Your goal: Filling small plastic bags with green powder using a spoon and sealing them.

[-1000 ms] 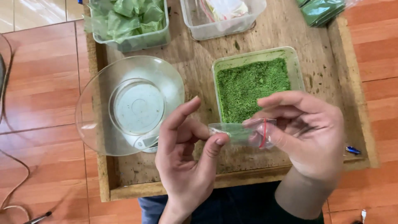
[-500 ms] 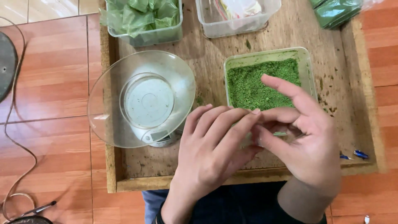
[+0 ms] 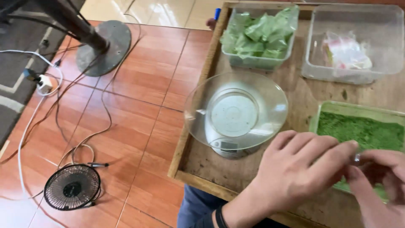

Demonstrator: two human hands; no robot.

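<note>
1. My left hand [image 3: 295, 169] and right hand [image 3: 379, 177] pinch something tiny and unclear; I can't tell what.
2. I'd keep it steady over the green-powder plastic tub [image 3: 358, 126], at three o'clock from the clear glass scale bowl [image 3: 236, 109].

L hand [image 3: 295, 173], R hand [image 3: 379, 185] meet over green powder tub [image 3: 358, 131].

My left hand [image 3: 295, 173] lies palm down, fingers stretched toward the right. My right hand [image 3: 379, 185] meets its fingertips, fingers curled in a pinch.
</note>
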